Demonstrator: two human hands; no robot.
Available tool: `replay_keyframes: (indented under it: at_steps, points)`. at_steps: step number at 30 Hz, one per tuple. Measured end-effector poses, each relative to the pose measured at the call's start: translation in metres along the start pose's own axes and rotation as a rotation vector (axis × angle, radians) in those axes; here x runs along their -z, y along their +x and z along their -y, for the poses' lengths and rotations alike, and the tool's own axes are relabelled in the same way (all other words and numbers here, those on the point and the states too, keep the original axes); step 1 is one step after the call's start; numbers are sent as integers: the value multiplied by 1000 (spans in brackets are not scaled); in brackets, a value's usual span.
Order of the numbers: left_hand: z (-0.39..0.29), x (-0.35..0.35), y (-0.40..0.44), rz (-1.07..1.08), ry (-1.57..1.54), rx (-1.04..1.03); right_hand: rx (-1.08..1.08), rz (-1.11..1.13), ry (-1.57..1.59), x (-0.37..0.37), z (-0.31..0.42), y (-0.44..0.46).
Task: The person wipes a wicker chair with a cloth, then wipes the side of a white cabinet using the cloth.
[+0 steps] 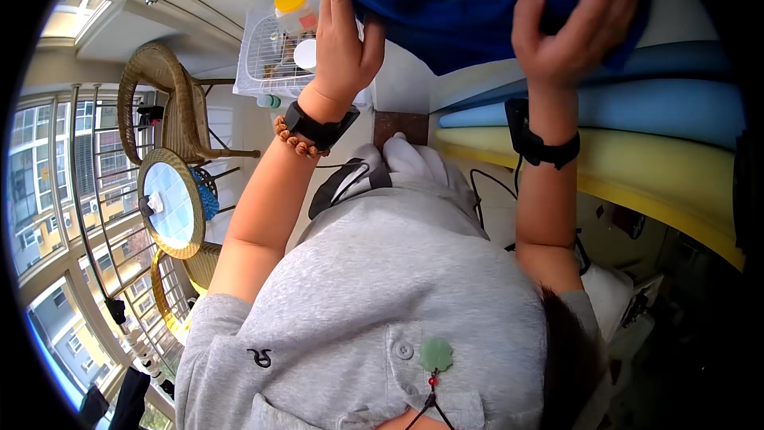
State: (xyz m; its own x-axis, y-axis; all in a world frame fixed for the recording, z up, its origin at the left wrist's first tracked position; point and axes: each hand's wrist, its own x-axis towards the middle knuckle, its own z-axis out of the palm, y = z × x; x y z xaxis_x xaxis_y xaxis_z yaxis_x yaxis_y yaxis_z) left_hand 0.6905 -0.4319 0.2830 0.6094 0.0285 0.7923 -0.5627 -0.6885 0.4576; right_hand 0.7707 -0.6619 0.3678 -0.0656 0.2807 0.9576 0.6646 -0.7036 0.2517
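Indoors, long blue cloth (454,30) sideways under wide right fingers (590,1), left fingers' (339,6) hold unclear.

A head-worn camera looks steeply down over the shirt (382,255).

Blue cloth (446,32) blocks the space between hands (346,52) — room opens between forearms (267,199).

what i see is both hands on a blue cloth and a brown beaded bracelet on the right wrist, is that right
Not quite: the brown beaded bracelet is on the left wrist, as the head view shows. The left hand and right hand are both on the blue cloth.
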Motion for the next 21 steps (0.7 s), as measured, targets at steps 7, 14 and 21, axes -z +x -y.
replay_keyframes:
  at_steps: [7,14,21]
  points:
    - [14,-25,-21,-29,27,70,-182,-123,-100,-19,-8,-11]
    - [-1,-20,-59,108,55,177,-645,137,-26,7,17,-114]
    - [-28,-15,-7,-152,14,103,-502,-35,-67,22,-20,-40]
